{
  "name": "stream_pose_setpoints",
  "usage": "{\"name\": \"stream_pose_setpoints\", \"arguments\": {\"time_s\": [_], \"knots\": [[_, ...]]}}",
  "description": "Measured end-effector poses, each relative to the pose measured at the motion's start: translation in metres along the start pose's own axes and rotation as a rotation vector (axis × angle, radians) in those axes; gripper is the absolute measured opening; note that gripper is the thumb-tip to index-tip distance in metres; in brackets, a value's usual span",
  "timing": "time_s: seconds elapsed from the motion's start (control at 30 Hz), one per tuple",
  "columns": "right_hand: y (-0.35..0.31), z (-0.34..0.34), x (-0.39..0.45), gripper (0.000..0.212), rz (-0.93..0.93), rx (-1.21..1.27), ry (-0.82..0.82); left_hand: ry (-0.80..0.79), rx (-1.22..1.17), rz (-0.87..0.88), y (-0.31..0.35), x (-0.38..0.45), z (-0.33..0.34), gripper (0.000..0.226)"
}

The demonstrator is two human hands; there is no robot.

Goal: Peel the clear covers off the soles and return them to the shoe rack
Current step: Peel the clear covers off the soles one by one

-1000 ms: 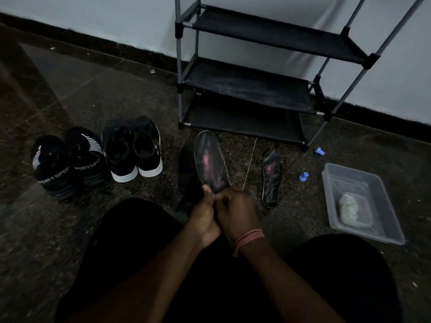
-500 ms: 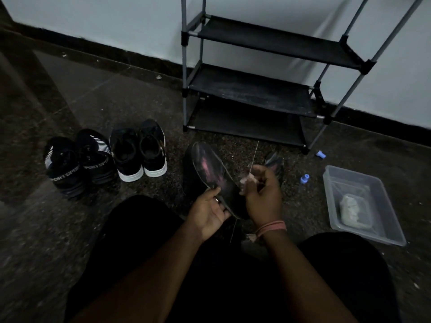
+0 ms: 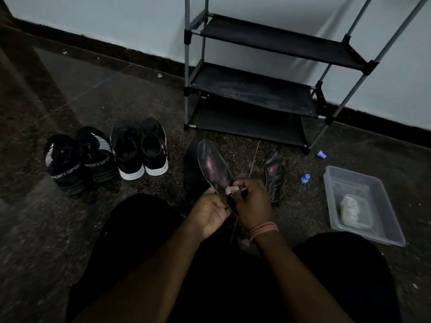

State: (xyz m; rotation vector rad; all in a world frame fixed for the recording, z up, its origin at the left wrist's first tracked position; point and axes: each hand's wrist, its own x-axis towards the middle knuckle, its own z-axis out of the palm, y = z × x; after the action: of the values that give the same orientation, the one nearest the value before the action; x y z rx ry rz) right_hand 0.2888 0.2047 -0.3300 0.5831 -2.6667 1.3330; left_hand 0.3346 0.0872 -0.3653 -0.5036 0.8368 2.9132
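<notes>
Three-shelf shoe rack (image 3: 254, 99) on dark floor (image 3: 116, 101)

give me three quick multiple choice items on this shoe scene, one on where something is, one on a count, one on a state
1. Where is the clear plastic tub?
A. on the floor, right of the black three-shelf shoe rack's base
B. on the top shelf
C. between the shoes

2. How many dark shoes stand in the row left of the rack?
A. two
B. four
C. six

3. What is the state of the clear-covered sole with pink marks?
A. lying on the floor
B. resting on a shelf
C. held up in both hands

Answers:
1 A: the tub sits on the floor, low right of the rack.
2 B: two striped sport shoes and two white-soled shoes.
3 C: the left hand and right hand each have a grip on its near end.
</notes>
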Motion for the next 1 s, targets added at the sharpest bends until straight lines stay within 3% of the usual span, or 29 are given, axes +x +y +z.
{"name": "stream_pose_setpoints", "arguments": {"time_s": [0.13, 0.33, 0.5, 0.77, 0.9, 1.0], "knots": [[0.002, -0.003, 0.004, 0.016, -0.047, -0.049, -0.009, -0.034, -0.070, -0.037, 0.004, -0.002, -0.001, 0.044], [-0.004, -0.008, 0.001, 0.005, -0.135, -0.039, -0.080, 0.039, -0.132, -0.064, 0.012, -0.003, 0.004, 0.069], [-0.003, -0.005, -0.001, 0.007, -0.130, -0.104, -0.068, 0.110, -0.156, -0.020, 0.010, 0.003, 0.004, 0.052], [-0.011, 0.020, -0.006, 0.009, -0.186, -0.233, -0.204, 0.179, -0.028, -0.007, 0.005, 0.014, -0.010, 0.088], [-0.012, 0.011, -0.007, 0.007, -0.159, -0.126, -0.240, 0.164, -0.009, -0.003, 0.003, 0.013, -0.009, 0.089], [-0.010, 0.011, -0.003, 0.010, -0.166, -0.198, -0.235, 0.144, 0.009, -0.007, 0.003, 0.014, -0.005, 0.087]]}}
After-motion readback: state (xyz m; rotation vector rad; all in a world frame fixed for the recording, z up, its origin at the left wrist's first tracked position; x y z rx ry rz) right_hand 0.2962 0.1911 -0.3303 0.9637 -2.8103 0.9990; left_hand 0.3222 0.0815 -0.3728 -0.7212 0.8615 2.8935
